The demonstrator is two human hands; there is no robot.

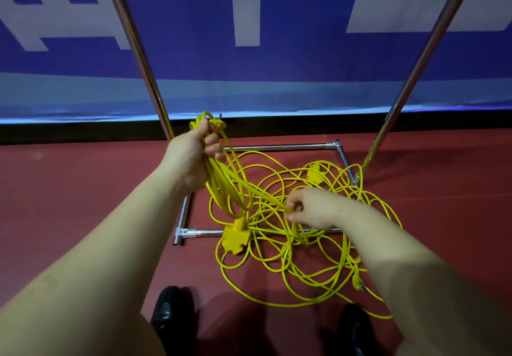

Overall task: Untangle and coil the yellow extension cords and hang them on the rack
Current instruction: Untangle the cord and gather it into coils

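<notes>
Two black shoes (pixel 166 311) stand at the bottom edge on the red floor (pixel 69 189), one under each forearm, with the cords (pixel 279 267) spread just ahead of them. The yellow tangle lies on the floor across the rack (pixel 279 147) base, its loops crossing the near chrome bar and reaching to the right foot of the frame; one strand runs out toward the right shoe. The floor left of the base is bare red, and a strip of it shows between the tangle and the shoes. The rack's two chrome uprights rise steeply toward the top corners, leaving a wide gap between them above the pile.

The left hand (pixel 191 159) is raised above the back left of the base, beside the left upright, its grip closed round a bundle of gathered loops; these hang from the fist down to the pile. The right hand (pixel 313 209) sits lower, over the middle of the tangle, its fingers curled in a narrow pinch on a strand that runs taut up toward the left hand's bundle. A flat yellow socket block (pixel 235 238) lies on the near bar below the bundle, a second one (pixel 314 174) lies near the back right, and a plug (pixel 357 283) rests at the near right edge of the pile.

Behind the rack a blue banner (pixel 194 51) carries large white block shapes, cut off at the top and not readable
</notes>
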